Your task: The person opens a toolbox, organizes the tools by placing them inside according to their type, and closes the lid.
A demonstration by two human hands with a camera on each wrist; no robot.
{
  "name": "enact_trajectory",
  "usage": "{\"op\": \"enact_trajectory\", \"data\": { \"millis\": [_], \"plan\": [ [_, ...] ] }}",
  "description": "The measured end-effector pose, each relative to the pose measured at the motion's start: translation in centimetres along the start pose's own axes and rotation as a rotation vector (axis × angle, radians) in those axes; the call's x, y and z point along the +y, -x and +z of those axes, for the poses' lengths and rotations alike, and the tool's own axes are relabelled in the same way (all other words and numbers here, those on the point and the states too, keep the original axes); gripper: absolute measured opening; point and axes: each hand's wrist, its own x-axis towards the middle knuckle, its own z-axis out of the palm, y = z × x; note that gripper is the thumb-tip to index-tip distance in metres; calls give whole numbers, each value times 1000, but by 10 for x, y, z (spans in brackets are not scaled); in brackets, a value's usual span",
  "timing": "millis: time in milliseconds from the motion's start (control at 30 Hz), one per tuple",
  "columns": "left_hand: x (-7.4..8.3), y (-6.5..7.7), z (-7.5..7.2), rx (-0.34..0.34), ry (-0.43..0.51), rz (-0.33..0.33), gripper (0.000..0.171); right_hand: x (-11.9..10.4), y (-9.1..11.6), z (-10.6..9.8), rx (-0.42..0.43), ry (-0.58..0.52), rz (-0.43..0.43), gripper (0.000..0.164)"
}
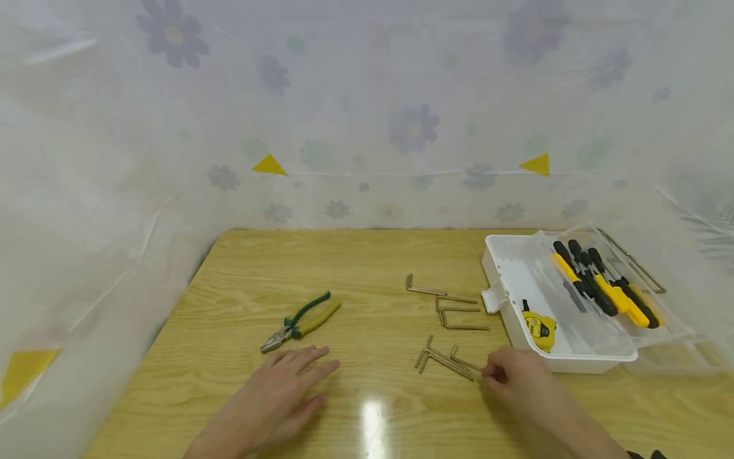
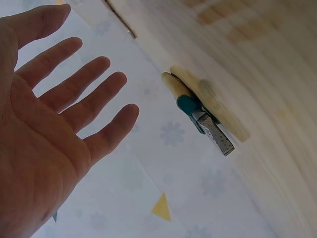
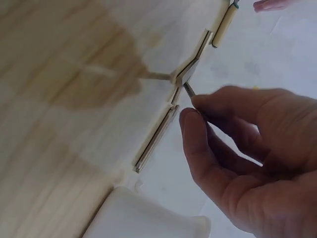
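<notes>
My right hand (image 1: 527, 382) pinches the end of a brass-coloured hex key (image 1: 469, 364) between thumb and fingertips, its bent end pointing left. In the right wrist view only a short piece of this key (image 3: 189, 91) shows at the fingertips. More L-shaped hex keys (image 1: 450, 364) lie beside it on the wooden table, and several others (image 1: 466, 328) lie farther back. My left hand (image 1: 281, 395) holds nothing, its fingers spread above the table. Just beyond it lie combination pliers (image 1: 318, 320) with green and yellow handles, their jaws pointing left; in the left wrist view the pliers (image 2: 214, 134) are apart from the fingers.
On the right stands a white toolbox (image 1: 590, 366) with a clear lid folded open. A yellow tape measure (image 1: 540, 331) sits inside, and several screwdrivers (image 1: 619, 298) with black and yellow handles lie on the right. A flower-patterned sheet (image 1: 355, 127) hangs behind the table.
</notes>
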Motion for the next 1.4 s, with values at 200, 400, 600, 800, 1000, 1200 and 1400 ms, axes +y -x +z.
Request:
{"op": "enact_trajectory", "data": {
  "millis": [200,400,600,800,1000,1200,1400],
  "plan": [
    [0,0,1,11,-3,-4,52,9,2,6,173,65,-206,36],
    [-3,0,1,6,10,-22,54,19,-3,4,465,47,-377,38],
    [-3,-7,3,-86,43,-39,56,30,-2,-12,630,71,-417,38],
    [1,-20,8,-132,111,17,60,44,2,-42,767,96,-319,61],
    [12,-31,14,-127,128,120,55,71,12,-78,828,134,-163,75],
    [26,-37,15,-101,123,187,51,107,23,-106,902,65,144,21],
    [36,-38,18,-121,72,211,44,140,29,-115,868,-26,253,5]
  ]
}}
